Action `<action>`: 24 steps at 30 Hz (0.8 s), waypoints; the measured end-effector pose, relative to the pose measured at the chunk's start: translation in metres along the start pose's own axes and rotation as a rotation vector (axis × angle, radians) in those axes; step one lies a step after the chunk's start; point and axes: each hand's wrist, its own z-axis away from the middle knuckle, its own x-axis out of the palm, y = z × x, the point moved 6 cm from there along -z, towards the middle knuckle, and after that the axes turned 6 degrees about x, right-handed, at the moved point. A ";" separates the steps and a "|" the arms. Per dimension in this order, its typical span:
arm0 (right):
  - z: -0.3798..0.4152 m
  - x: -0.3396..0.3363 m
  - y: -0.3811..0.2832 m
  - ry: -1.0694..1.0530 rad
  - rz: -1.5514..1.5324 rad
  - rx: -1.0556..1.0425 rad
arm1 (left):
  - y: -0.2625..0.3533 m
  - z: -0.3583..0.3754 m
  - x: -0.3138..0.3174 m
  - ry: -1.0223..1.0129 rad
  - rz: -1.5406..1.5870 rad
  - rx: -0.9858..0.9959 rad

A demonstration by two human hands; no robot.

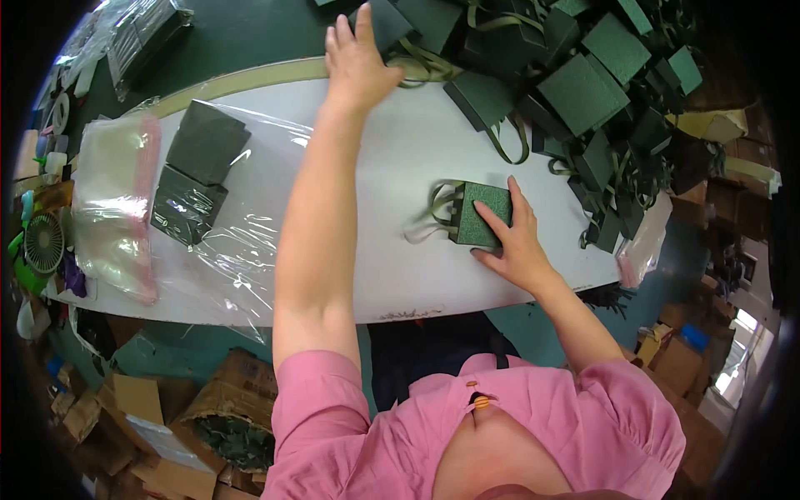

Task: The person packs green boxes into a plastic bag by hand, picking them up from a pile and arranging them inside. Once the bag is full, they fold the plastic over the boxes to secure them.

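The person's pink top point(333, 425) is nearest, below the near edge of the white desk point(400, 283). Past that edge, the right hand point(515, 242) lies against a small green box point(485, 215), its grip spread, with fingers over the top and the thumb at the lower edge. Ribbon handles point(443, 200) extend from the box's left side. To the left are clear plastic bags point(112, 208) with pink edges, beside two dark boxes point(200, 167) in or under clear film point(250, 242). Farther off, the left hand point(358, 67) reaches over a pale green strip point(242, 82), its grip spread beside a dark box point(385, 25); whether they touch cannot be told. At the far right, many green boxes point(583, 93) with ribbon handles lie heaped together.
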 end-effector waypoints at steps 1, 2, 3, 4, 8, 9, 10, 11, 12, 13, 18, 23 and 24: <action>0.003 0.005 0.004 -0.038 -0.062 0.018 | 0.000 0.002 -0.005 -0.032 0.011 -0.012; 0.004 0.006 0.011 -0.063 -0.085 0.024 | -0.001 0.003 -0.011 -0.063 0.019 -0.024; 0.005 0.004 0.024 -0.083 -0.108 0.028 | 0.000 0.007 -0.020 -0.091 0.025 -0.033; 0.008 0.003 0.034 -0.106 -0.131 0.033 | 0.005 0.023 -0.028 -0.140 0.042 0.024; 0.020 -0.010 0.072 -0.015 -0.325 0.235 | 0.065 0.119 -0.067 -0.560 -0.037 0.264; 0.024 -0.008 0.087 -0.015 -0.374 0.220 | 0.076 0.144 -0.067 -0.723 0.032 0.334; 0.021 -0.011 0.084 -0.023 -0.614 0.302 | 0.086 0.164 -0.068 -0.740 0.019 0.482; 0.015 -0.016 0.078 -0.036 -0.852 0.381 | 0.092 0.178 -0.071 -0.746 0.043 0.504; 0.006 -0.020 0.070 -0.045 -0.910 0.346 | 0.099 0.190 -0.075 -0.749 0.065 0.528; -0.002 -0.025 0.063 -0.055 -0.969 0.311 | 0.100 0.196 -0.083 -0.700 0.057 0.478; -0.046 -0.019 -0.024 -0.155 -0.760 -0.539 | 0.098 0.242 -0.149 -0.308 0.181 0.289; -0.073 0.012 -0.064 -0.465 -0.345 -0.896 | 0.071 0.285 -0.215 0.180 -0.474 -0.143; -0.076 0.009 -0.067 -0.491 -0.315 -0.908 | 0.056 0.288 -0.220 0.148 -0.564 -0.260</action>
